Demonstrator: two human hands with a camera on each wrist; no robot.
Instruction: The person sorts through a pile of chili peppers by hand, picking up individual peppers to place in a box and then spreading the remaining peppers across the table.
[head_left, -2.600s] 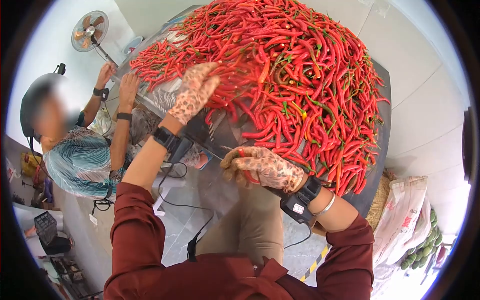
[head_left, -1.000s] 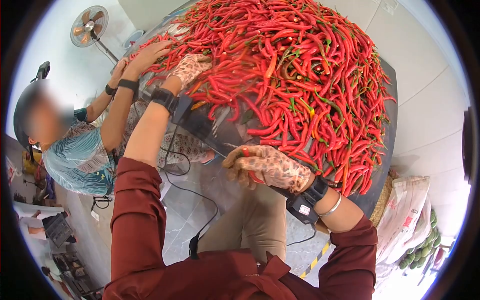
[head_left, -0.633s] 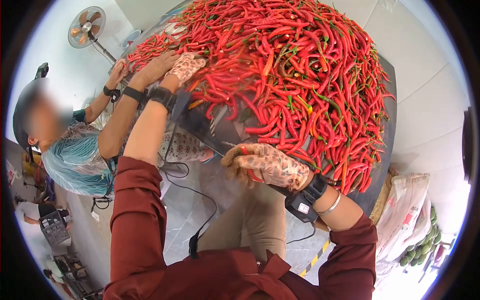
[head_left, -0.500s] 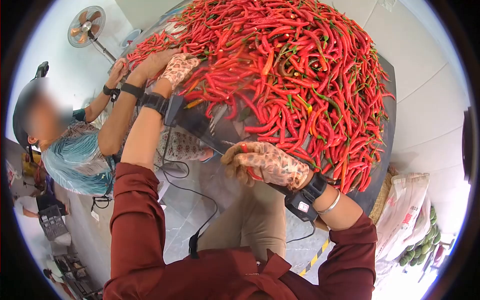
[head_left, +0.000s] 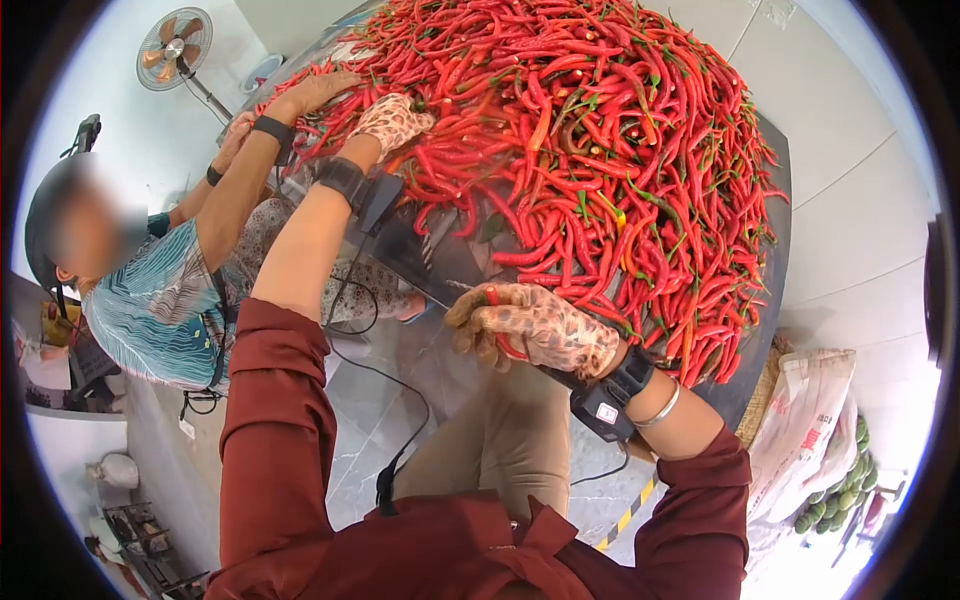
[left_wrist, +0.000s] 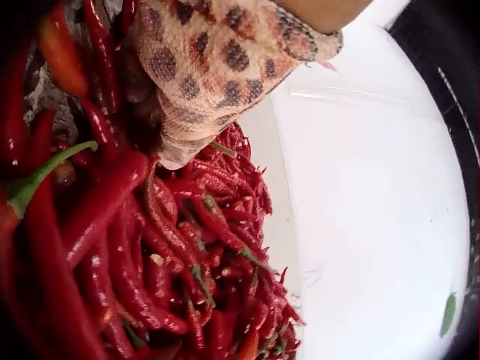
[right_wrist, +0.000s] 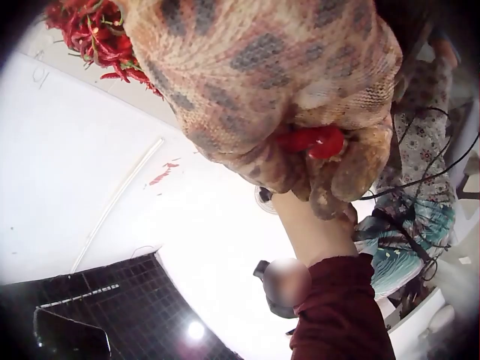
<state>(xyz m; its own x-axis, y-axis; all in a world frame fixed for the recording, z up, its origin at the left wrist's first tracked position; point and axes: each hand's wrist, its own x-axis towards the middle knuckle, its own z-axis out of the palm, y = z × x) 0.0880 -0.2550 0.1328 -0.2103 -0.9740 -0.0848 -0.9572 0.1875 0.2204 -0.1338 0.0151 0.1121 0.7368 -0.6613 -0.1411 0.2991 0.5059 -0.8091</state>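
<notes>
My left hand (head_left: 392, 122), in a leopard-spotted glove, reaches into the near left side of a large heap of red chili peppers (head_left: 620, 150). Its fingertips are down among the peppers. In the left wrist view the spotted glove (left_wrist: 217, 75) points down at several chilies (left_wrist: 112, 217), its fingers largely hidden. My right hand (head_left: 540, 325), gloved alike, is held over the table's near edge with fingers curled round a red chili pepper (right_wrist: 319, 141). The chili's red shows between glove and dirty fingertips; the rest is hidden in the palm.
The heap lies on a dark table (head_left: 780, 200). At left, another person (head_left: 160, 300) has a bare hand (head_left: 315, 92) on the chilies close to my left hand. A fan (head_left: 175, 50) stands behind. White sacks (head_left: 800, 420) are at right; a black cable (head_left: 400, 380) hangs below my left arm.
My left hand has swept left along the heap's near edge and then moved back right and away. The other person's hand has shifted outward. My right hand keeps its chili and has hardly moved.
</notes>
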